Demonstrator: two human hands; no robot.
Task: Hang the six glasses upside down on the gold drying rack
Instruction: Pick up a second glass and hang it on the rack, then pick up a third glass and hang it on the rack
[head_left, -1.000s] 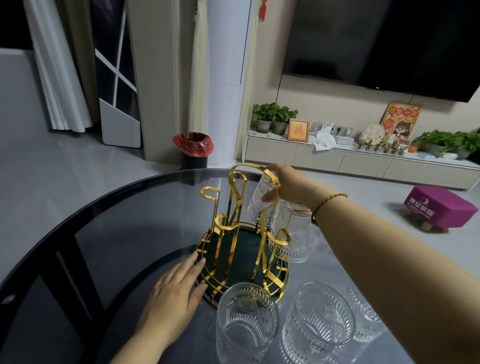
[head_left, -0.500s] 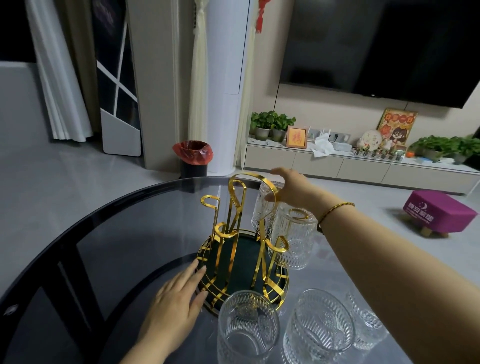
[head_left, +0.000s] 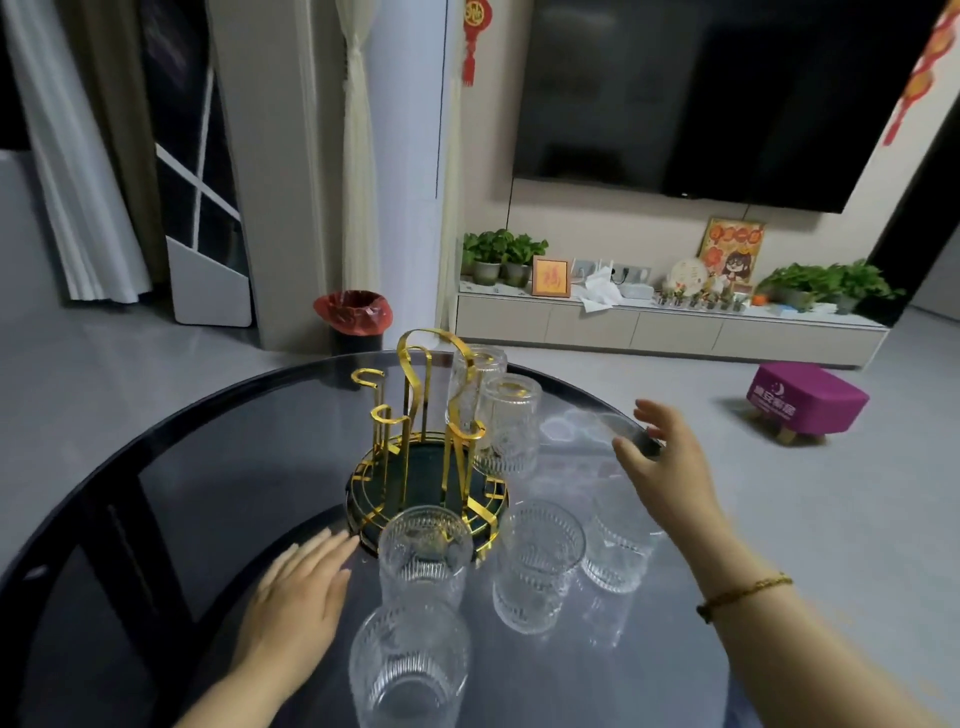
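The gold drying rack stands on a dark green round base on the glass table. Two ribbed clear glasses hang upside down on its right side: a far glass and a nearer glass. Several more glasses stand upright in front of the rack, among them one against the base, one at the front, one in the middle and one to the right. My left hand lies flat beside the base, its fingertips touching the rim. My right hand hovers open to the right of the rack, holding nothing.
The round dark glass table has its far edge just behind the rack. On the floor beyond are a bin with a red bag and a purple stool. A low TV cabinet runs along the wall.
My right hand let go of the far glass on the rack and drew back to the right, open. My left hand stayed by the base. The camera tilted upward.
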